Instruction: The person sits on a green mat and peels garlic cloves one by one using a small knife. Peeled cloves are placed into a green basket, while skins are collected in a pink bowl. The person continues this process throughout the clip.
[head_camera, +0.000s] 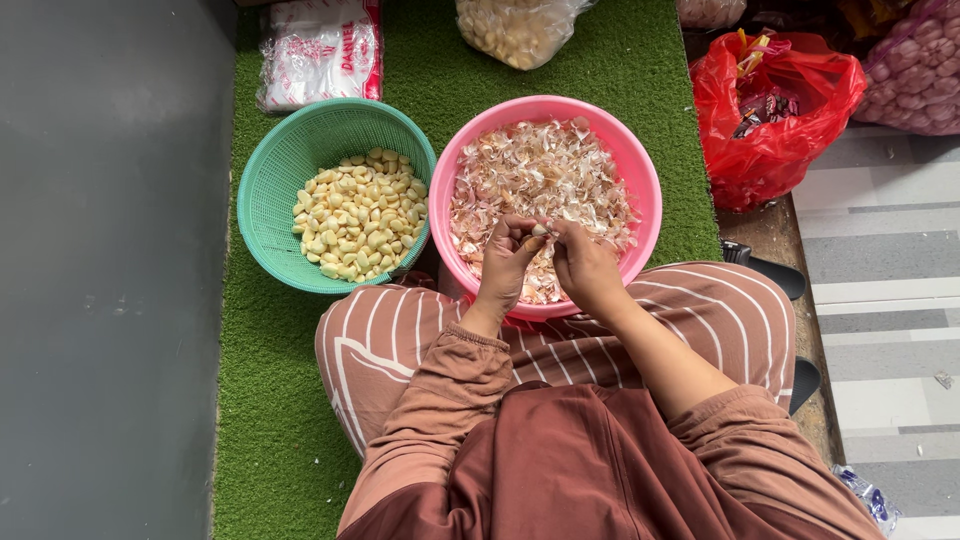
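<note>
Garlic clove (538, 232) pinched between left hand (507, 262) and right hand (585, 265), both closed on it, at frame centre; skin best stripped over pink bowl (650, 195).

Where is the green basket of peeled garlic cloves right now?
In the head view, the green basket sits on the green mat to the person's left, right beside the pink bowl of garlic skins and just below a plastic packet.

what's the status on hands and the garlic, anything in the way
Left hand and right hand pinch one garlic clove over pink bowl of skins. Peeled cloves in green basket. Nothing in the way.
</note>
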